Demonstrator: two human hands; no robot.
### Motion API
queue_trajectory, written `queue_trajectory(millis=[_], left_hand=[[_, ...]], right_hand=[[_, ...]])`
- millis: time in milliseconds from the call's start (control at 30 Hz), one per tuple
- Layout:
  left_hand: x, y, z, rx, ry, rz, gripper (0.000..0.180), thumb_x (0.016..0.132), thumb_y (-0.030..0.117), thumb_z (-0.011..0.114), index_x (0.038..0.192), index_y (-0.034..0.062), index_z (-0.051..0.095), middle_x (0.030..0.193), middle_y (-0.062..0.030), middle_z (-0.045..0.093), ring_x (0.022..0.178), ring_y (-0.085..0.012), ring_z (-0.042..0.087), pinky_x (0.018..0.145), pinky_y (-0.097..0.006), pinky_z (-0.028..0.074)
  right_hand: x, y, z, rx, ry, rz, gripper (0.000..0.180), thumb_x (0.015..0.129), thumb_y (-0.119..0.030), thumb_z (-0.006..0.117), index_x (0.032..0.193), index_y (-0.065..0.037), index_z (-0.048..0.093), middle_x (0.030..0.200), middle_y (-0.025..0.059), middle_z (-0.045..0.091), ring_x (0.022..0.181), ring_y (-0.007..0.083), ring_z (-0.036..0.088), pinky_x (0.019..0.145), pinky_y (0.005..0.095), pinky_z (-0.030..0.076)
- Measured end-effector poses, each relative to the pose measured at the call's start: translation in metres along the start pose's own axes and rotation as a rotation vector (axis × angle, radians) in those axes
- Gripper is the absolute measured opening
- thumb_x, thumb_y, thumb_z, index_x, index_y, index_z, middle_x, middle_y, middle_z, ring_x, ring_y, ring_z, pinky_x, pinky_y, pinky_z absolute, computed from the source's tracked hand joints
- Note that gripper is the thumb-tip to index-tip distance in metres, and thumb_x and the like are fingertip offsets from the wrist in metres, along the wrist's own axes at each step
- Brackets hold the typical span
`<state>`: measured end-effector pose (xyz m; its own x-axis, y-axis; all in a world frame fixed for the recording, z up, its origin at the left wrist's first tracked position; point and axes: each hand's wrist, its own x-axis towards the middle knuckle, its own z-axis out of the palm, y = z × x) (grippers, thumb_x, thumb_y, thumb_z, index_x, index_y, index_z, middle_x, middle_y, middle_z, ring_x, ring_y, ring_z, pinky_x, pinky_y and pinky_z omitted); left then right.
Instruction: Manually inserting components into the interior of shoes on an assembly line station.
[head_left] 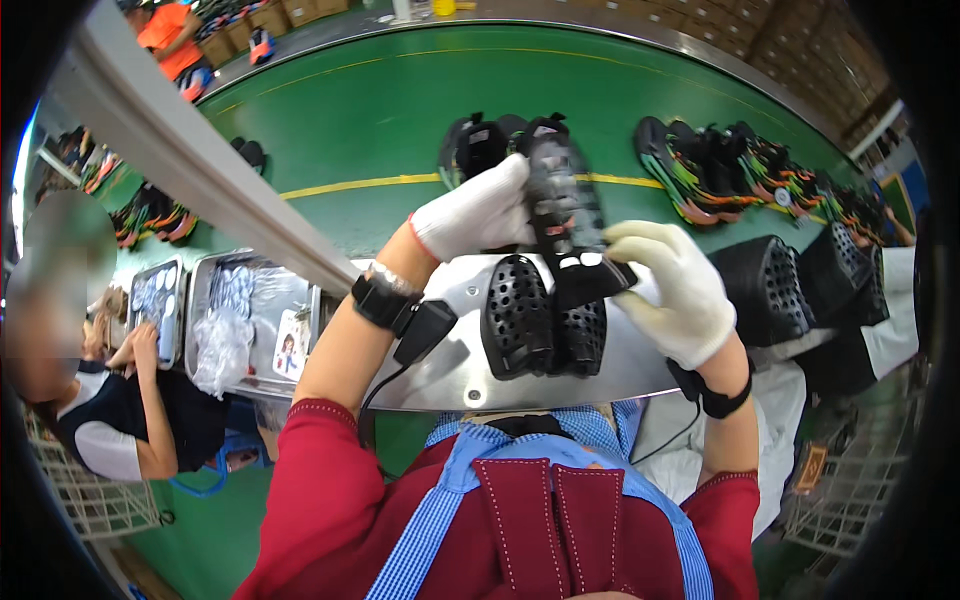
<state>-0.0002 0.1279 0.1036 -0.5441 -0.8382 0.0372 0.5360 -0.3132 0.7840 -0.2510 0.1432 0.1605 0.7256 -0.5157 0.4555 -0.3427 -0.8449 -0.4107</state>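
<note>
Both my hands wear white knit gloves and hold one black shoe (562, 195) above the metal table, its ridged, glossy surface blurred by motion. My left hand (478, 212) is closed on its left side near the far end. At the near end, a dark flap-like part sits between the curled fingers and thumb of my right hand (672, 292). Beneath the shoe, two black perforated shoe-shaped forms (516, 318) lie side by side on the table; the held shoe partly covers the right one. Just beyond the table stand several dark shoes (480, 148), partly hidden by my left hand.
The metal table (440, 370) is in front of me. More black perforated forms (768, 290) are at right, and rows of dark shoes (690, 175) stand beyond. A white post (215, 160) slants past on the left. A seated person (120, 410) works beside metal trays (255, 375).
</note>
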Motion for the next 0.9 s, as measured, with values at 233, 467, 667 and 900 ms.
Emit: queue_trajectory(millis=[233,467,667,900], left_hand=[[-0.017,-0.027,-0.016,0.035,0.109,0.056,0.069,0.09,0.046,0.058,0.143,0.0079,0.034,0.129,-0.0134,0.054,0.117,-0.0239,0.056,0.101,-0.038,0.046],[-0.02,-0.028,-0.014,0.217,0.506,0.265,0.042,0.087,0.019,0.066,0.125,0.0097,0.052,0.098,0.0,0.062,0.083,-0.009,0.061,0.076,-0.027,0.051],[-0.021,-0.025,-0.013,0.06,0.4,0.297,0.039,0.089,0.018,0.066,0.123,0.0059,0.052,0.104,-0.0045,0.063,0.093,-0.0153,0.063,0.086,-0.033,0.054],[-0.007,-0.024,-0.028,0.069,0.397,0.161,0.038,0.092,0.023,0.063,0.123,0.0032,0.053,0.107,-0.0073,0.062,0.099,-0.0184,0.062,0.088,-0.035,0.053]], right_hand=[[0.014,-0.001,0.026,0.229,-0.085,0.014,0.039,0.07,-0.007,0.069,0.108,-0.005,0.058,0.109,0.0139,0.06,0.098,0.032,0.058,0.087,0.0386,0.048],[0.033,0.006,0.046,0.061,-0.249,0.418,0.048,0.078,-0.029,0.069,0.115,-0.001,0.056,0.104,0.021,0.061,0.096,0.0358,0.06,0.084,0.0385,0.049],[0.042,0.008,0.045,-0.009,-0.171,0.463,0.036,0.078,-0.03,0.07,0.1,-0.003,0.059,0.088,0.0189,0.064,0.083,0.0358,0.063,0.074,0.0407,0.051],[0.063,0.005,0.035,-0.321,-0.379,0.574,0.037,0.08,-0.043,0.063,0.09,-0.007,0.066,0.073,0.0181,0.066,0.073,0.0365,0.065,0.068,0.042,0.052]])
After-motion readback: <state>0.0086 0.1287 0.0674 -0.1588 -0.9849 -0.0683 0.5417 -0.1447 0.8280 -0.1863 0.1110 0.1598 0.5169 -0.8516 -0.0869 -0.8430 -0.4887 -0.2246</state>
